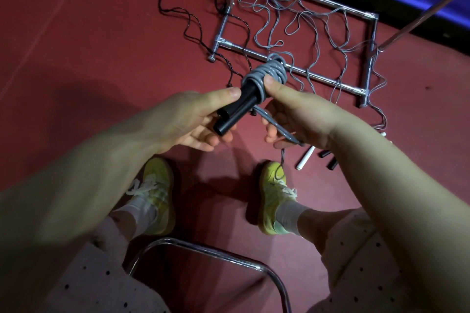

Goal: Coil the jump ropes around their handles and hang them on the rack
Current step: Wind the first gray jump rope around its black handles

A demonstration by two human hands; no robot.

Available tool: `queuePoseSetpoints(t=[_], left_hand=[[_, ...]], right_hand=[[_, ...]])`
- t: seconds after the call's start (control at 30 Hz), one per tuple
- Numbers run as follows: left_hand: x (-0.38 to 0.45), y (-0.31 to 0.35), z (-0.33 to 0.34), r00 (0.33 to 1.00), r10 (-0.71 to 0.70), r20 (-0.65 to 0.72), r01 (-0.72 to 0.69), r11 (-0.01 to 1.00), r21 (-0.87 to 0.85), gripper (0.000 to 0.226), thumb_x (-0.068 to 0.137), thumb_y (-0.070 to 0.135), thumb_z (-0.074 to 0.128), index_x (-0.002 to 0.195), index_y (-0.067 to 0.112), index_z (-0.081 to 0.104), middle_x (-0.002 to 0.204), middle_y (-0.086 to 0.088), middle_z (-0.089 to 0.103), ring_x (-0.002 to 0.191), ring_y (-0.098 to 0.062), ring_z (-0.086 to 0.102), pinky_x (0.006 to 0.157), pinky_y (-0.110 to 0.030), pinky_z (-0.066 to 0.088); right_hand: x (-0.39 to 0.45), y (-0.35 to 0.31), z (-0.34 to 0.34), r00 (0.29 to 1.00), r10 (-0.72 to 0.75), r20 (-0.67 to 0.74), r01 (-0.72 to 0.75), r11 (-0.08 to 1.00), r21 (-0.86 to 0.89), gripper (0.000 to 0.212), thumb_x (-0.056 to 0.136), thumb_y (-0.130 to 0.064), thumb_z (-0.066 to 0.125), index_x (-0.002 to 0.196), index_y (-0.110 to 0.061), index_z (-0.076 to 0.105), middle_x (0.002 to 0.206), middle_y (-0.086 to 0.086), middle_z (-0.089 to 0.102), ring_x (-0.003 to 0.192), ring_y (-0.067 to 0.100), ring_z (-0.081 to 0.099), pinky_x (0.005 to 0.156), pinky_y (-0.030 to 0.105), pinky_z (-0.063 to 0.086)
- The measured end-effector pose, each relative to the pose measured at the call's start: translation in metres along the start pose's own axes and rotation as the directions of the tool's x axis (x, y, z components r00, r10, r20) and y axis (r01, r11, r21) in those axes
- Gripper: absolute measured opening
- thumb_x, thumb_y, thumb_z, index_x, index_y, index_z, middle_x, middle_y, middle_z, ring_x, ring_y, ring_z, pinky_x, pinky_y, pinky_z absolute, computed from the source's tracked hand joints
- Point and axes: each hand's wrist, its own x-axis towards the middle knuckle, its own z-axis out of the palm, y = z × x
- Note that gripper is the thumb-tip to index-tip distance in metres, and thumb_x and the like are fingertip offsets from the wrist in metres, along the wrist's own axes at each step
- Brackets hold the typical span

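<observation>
Holding a pair of black cylindrical plastic handles (237,107) side by side in our left hand (195,122), thumb on top, fingers curled under. Grey plastic jump rope (267,73) is wound in several turns round the far end of the handles. Our right hand (295,112) pinches that coil with the thumb on top; a loose grey strand runs under its palm and through the curled fingers. All of it is held in the air above the dark red floor (89,33).

Chrome tube rack (305,73) base sits on the floor just beyond the hands. More grey rope (305,18) lies tangled across its base bars. Thin black rope (188,20) trails on the floor left of the rack. White handle (305,159) and short black handles (328,157) lie on the floor near our right foot. Yellow sneakers (157,193) below, chrome chair frame (216,256) between our knees.
</observation>
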Motion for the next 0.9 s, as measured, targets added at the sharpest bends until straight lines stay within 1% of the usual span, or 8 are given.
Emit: queuePoseSetpoints(t=[0.17, 0.37, 0.47, 0.57, 0.7, 0.77, 0.83, 0.9], left_hand=[[0.003, -0.002, -0.002, 1.000, 0.001, -0.015, -0.001, 1.000, 0.015, 0.060, 0.054, 0.063, 0.048, 0.081, 0.012, 0.065, 0.059, 0.000, 0.068, 0.042, -0.008, 0.053, 0.064, -0.029, 0.049], [0.012, -0.007, -0.004, 0.994, -0.020, -0.110, 0.037, 0.988, 0.153, 0.035, 0.084, 0.050, 0.055, 0.082, 0.016, 0.064, 0.056, 0.003, 0.067, 0.041, -0.007, 0.053, 0.075, -0.031, 0.046], [0.013, -0.010, -0.006, 0.978, 0.089, -0.187, -0.032, 0.957, 0.287, 0.038, 0.074, 0.055, 0.068, 0.084, 0.018, 0.063, 0.066, 0.004, 0.063, 0.052, -0.010, 0.052, 0.068, -0.027, 0.040], [0.012, -0.013, -0.008, 0.964, 0.164, -0.211, -0.083, 0.934, 0.347, 0.049, 0.052, 0.059, 0.066, 0.084, 0.022, 0.060, 0.065, 0.008, 0.056, 0.059, -0.010, 0.049, 0.059, -0.029, 0.035], [0.012, -0.013, -0.005, 0.983, 0.117, -0.143, -0.085, 0.973, 0.216, 0.057, 0.048, 0.057, 0.075, 0.091, 0.022, 0.061, 0.088, 0.002, 0.065, 0.084, -0.015, 0.062, 0.078, -0.037, 0.049], [0.009, -0.012, -0.002, 0.994, 0.084, -0.069, -0.080, 0.995, 0.057, 0.052, 0.056, 0.058, 0.075, 0.092, 0.023, 0.061, 0.086, 0.005, 0.062, 0.077, -0.011, 0.059, 0.076, -0.034, 0.052], [0.005, -0.008, -0.001, 0.996, 0.049, 0.069, -0.039, 0.991, -0.130, 0.049, 0.068, 0.069, 0.057, 0.087, 0.024, 0.061, 0.073, 0.006, 0.060, 0.062, -0.010, 0.055, 0.075, -0.038, 0.050], [0.002, -0.007, -0.001, 0.963, 0.015, 0.268, 0.069, 0.951, -0.303, 0.064, 0.070, 0.072, 0.036, 0.091, 0.018, 0.063, 0.075, -0.002, 0.066, 0.065, -0.017, 0.060, 0.078, -0.045, 0.048]], right_hand=[[0.000, -0.001, 0.005, 1.000, 0.008, -0.027, -0.007, 0.999, 0.046, 0.065, 0.084, -0.069, 0.038, 0.067, -0.010, 0.057, 0.051, 0.002, 0.057, 0.051, 0.018, 0.060, 0.073, 0.038, 0.053], [-0.002, -0.001, 0.012, 0.999, 0.033, 0.042, -0.039, 0.989, 0.139, 0.053, 0.094, -0.054, 0.039, 0.079, -0.008, 0.061, 0.052, 0.000, 0.060, 0.043, 0.016, 0.060, 0.049, 0.027, 0.054], [-0.002, -0.002, 0.012, 0.992, 0.035, 0.120, -0.061, 0.974, 0.220, 0.052, 0.093, -0.056, 0.037, 0.087, -0.010, 0.060, 0.060, 0.000, 0.061, 0.048, 0.014, 0.061, 0.046, 0.022, 0.051], [-0.001, -0.002, 0.014, 0.994, 0.001, 0.106, -0.024, 0.977, 0.213, 0.052, 0.087, -0.062, 0.039, 0.086, -0.014, 0.060, 0.065, 0.000, 0.060, 0.049, 0.012, 0.061, 0.044, 0.020, 0.048], [0.003, -0.001, 0.015, 0.988, -0.145, 0.052, 0.130, 0.964, 0.232, 0.040, 0.089, -0.054, 0.048, 0.084, -0.015, 0.060, 0.062, 0.002, 0.057, 0.045, 0.014, 0.054, 0.041, 0.022, 0.041], [0.003, -0.003, 0.015, 0.970, -0.241, 0.013, 0.227, 0.927, 0.299, 0.036, 0.080, -0.047, 0.045, 0.088, -0.014, 0.057, 0.066, 0.008, 0.054, 0.046, 0.018, 0.048, 0.041, 0.025, 0.035], [0.003, -0.004, 0.014, 0.949, -0.317, -0.006, 0.289, 0.857, 0.426, 0.035, 0.076, -0.040, 0.042, 0.089, -0.012, 0.057, 0.075, 0.016, 0.049, 0.049, 0.021, 0.043, 0.039, 0.023, 0.034], [0.001, -0.005, 0.012, 0.925, -0.380, 0.017, 0.320, 0.800, 0.508, 0.034, 0.074, -0.035, 0.047, 0.091, -0.009, 0.059, 0.081, 0.019, 0.046, 0.047, 0.022, 0.045, 0.040, 0.023, 0.036]])
